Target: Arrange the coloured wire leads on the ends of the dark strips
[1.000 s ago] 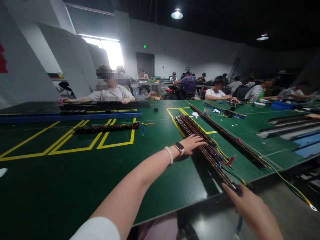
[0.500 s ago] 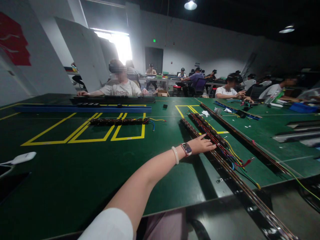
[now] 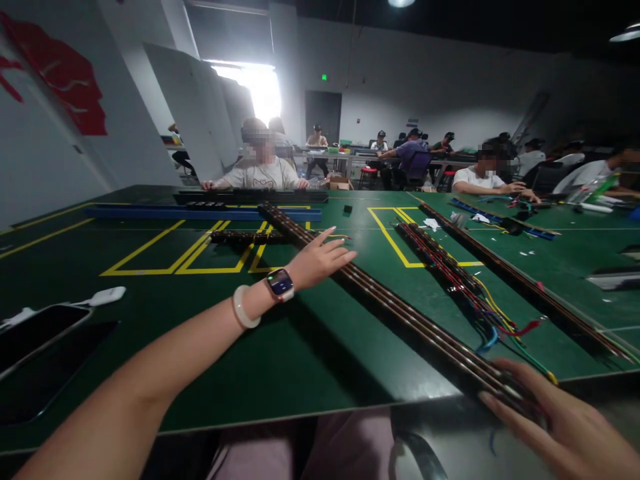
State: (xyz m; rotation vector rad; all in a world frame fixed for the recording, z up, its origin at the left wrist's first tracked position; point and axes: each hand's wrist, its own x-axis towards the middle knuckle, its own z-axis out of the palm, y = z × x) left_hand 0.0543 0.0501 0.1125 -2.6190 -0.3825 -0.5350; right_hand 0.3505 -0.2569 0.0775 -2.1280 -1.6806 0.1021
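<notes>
A long dark bar with several copper-coloured strips (image 3: 400,301) slants across the green table, its shadow falling to the left of it. My right hand (image 3: 555,407) is closed around the bar's near end, at the table's front edge. My left hand (image 3: 323,259), wearing a watch and a pale bracelet, lies over the bar farther along, fingers stretched and spread. Whether its thumb presses on the bar is hidden. Beyond it, the bar's far end crosses above a shorter dark bar (image 3: 233,237) with wires. To the right lies a wired bundle (image 3: 440,263) with red, yellow, blue and green leads.
Another long bar (image 3: 505,270) lies farther right. A blue rail (image 3: 145,213) and yellow tape outlines (image 3: 137,272) are at the left and back. A phone (image 3: 45,333) rests at left. A person (image 3: 267,175) sits across the table, another (image 3: 480,179) at right.
The copper-striped bar has swung left, away from the wired bundle, with my left hand moving along on it. My right hand has come into view, gripping the near end.
</notes>
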